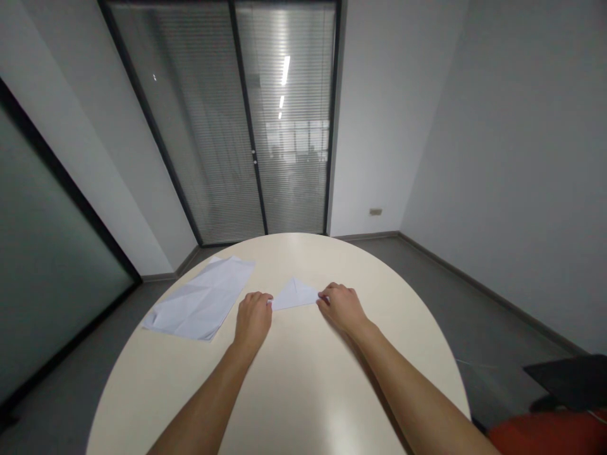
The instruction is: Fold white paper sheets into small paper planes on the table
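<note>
A small folded sheet of white paper [296, 294], triangular with its point away from me, lies on the round cream table [294, 379]. My left hand [255, 311] pinches its left corner, the fingers curled and closed. At the opposite corner, my right hand [342, 304] grips the paper between thumb and fingers. A crease runs down from the triangle's peak. The corners themselves are partly hidden by my fingertips. To the left of my left hand lie larger creased white sheets [203, 300], apart from it.
Beyond the table stands a glass partition with blinds [289, 158]. A wall socket [375, 212] sits low on the back wall. At the lower right are a red seat [550, 435] and a dark flat object [573, 379] beside the table edge.
</note>
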A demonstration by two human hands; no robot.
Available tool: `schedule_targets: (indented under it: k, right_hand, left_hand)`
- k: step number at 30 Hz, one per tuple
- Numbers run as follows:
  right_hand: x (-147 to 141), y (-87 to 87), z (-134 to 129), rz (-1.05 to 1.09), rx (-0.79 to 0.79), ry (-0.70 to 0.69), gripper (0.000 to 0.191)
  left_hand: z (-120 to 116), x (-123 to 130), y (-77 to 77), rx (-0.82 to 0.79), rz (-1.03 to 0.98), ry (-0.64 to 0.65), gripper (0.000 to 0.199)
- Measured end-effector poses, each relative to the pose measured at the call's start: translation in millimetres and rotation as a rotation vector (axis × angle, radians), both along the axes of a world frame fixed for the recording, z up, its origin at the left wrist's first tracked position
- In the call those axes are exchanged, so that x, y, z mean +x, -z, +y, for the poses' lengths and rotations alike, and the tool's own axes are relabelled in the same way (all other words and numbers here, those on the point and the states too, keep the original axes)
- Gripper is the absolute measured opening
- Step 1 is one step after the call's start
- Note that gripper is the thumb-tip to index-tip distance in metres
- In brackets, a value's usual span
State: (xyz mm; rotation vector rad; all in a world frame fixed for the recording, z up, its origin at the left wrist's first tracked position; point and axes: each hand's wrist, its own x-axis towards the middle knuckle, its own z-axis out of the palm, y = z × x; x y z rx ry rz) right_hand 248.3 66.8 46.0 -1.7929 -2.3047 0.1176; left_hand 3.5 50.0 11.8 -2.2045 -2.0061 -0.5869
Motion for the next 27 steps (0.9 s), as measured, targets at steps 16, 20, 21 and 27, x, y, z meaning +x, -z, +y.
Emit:
schedule_targets:
  k: [16, 20, 21, 27]
  right_hand:
    - [-2, -1.8, -2, 0.013, 0.020, 0.020, 0.029]
    - [-2, 0.1, -1, 0.017, 0.030, 0.020, 0.031]
    - [-1, 0.6, 0, 0.016, 0.030, 0.017, 0.031]
    - [1, 1.7, 0, -0.003, 0.040, -0.016, 0.029]
  left_hand:
    - [-11, 11, -9.0, -0.023, 0.044, 0.004, 0.023]
    - [-12, 12, -9.6, -0.040, 0.032, 0.012, 0.023]
    - [-12, 12, -9.5, -0.042, 0.033, 0.010, 0.023]
    - [-10, 10, -8.1, -0.032, 0.061, 0.018, 0.024]
